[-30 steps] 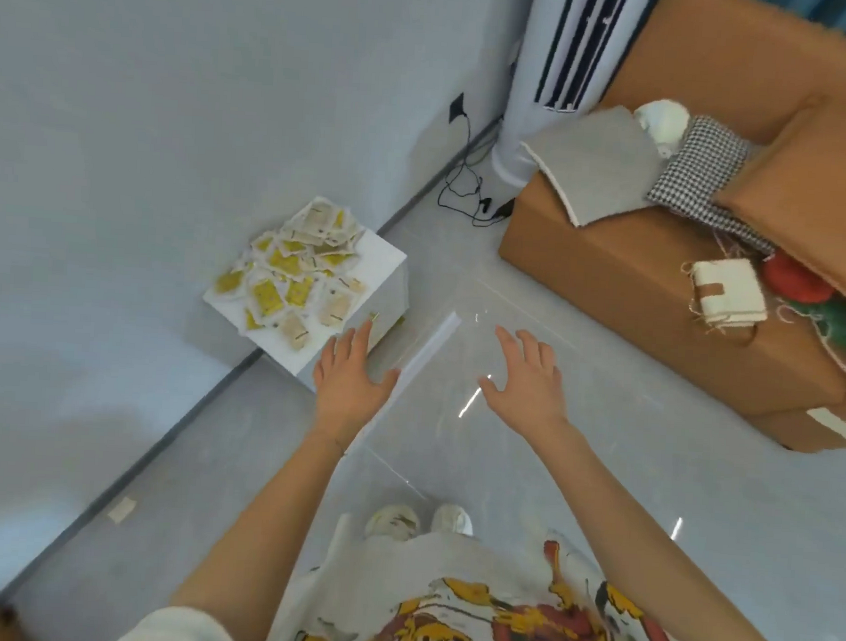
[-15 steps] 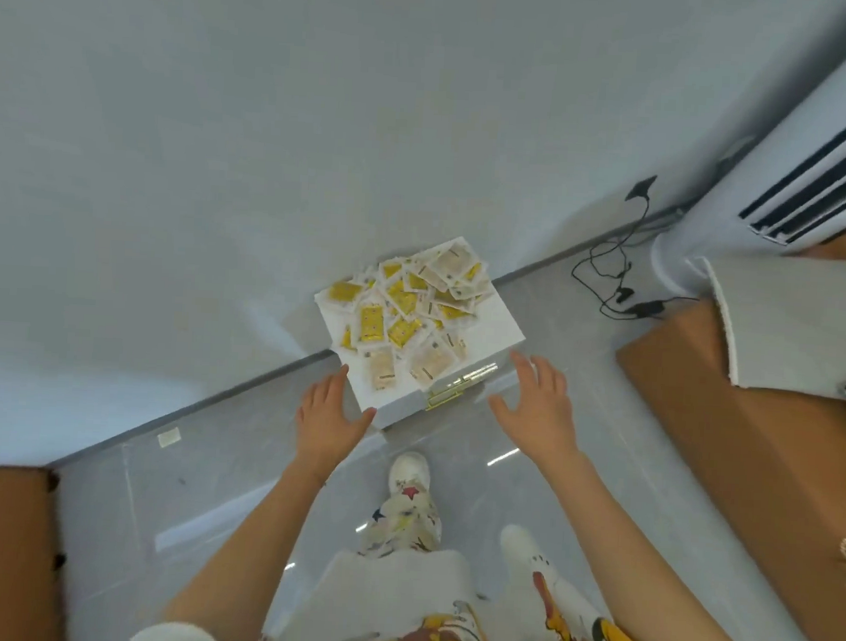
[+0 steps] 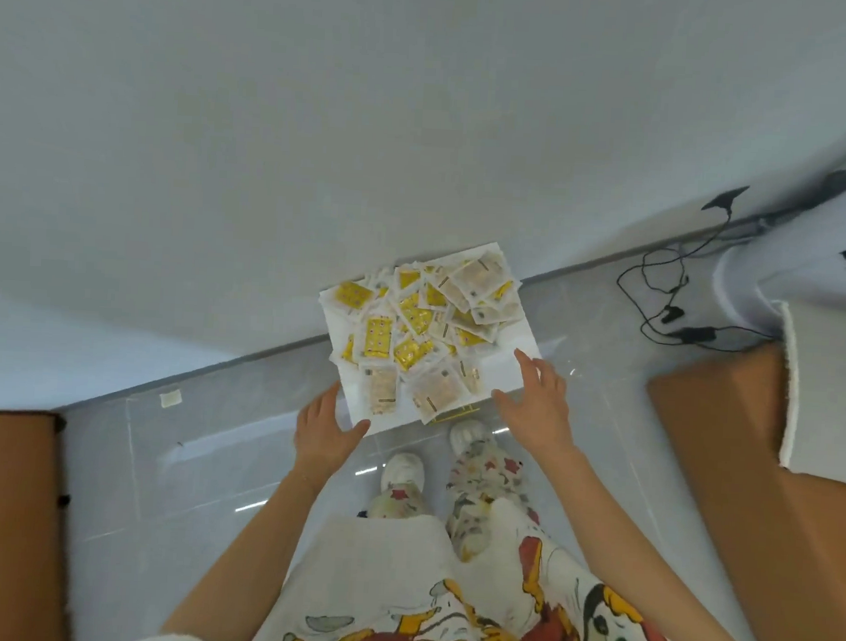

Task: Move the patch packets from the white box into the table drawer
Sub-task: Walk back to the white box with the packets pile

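Nearest the camera, two bare forearms reach forward over a cartoon-printed garment point(image 3: 469, 621) and two white shoes point(image 3: 406, 469) that stand on the glossy grey floor point(image 3: 198, 465). The left hand point(image 3: 324, 430) is spread flat, fingers straight and thumb out to the side, and it holds nothing; its thumb tip lies at the near left corner of the one white box point(image 3: 504, 371). The right hand point(image 3: 536, 404) is likewise open with its fingers fanned and nothing in it; it is at the near right edge of the box top, though whether it touches the surface cannot be told. The box sits on the floor between the two hands and just beyond them, with its far side close to the pale wall point(image 3: 324, 119). The patch packets point(image 3: 418, 330) lie in one loose heap on top of the box, some yellow and some beige, overlapping so much that an exact count is not possible; well over a dozen show. The nearest packets lie between the hands, apart from both. Further right, one black cable point(image 3: 667, 289) trails along the floor by the wall
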Tool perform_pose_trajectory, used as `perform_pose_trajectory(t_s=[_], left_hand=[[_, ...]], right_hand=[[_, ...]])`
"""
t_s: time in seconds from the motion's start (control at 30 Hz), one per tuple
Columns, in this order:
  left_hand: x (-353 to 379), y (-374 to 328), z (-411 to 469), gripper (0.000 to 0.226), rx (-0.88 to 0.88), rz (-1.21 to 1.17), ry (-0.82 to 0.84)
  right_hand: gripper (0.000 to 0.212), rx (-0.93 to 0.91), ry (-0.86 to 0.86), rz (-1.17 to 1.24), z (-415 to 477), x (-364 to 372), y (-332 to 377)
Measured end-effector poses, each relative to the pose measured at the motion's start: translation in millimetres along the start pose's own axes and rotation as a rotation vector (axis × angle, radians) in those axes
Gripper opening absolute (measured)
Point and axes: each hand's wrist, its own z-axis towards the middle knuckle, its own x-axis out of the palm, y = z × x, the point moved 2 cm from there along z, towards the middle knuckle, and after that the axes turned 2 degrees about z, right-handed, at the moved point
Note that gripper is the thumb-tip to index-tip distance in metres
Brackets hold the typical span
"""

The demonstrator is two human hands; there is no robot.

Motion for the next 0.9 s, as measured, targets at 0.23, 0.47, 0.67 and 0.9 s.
perform_pose_trajectory(t_s=[0.23,0.47,0.67,0.9], left_hand=[[47,-18,40,0.094,-0.062,-0.021,0.03],[114,-13,164,0.092,-0.207,-0.245,-0.088],[143,27,232,0.098,-0.339,-0.292,-0.275],[150,39,238,0.094,-0.316,-0.176,-0.293]], right_hand=[[0.068,0.043,0.197,-0.072,103,31,-12],[0.082,0.094,0.071,0.076,258,85,-30],[0.11,0.251,-0.071,0.204,371,108,-58],[0.114,0.294,-0.049,0.169,408,127,-83]])
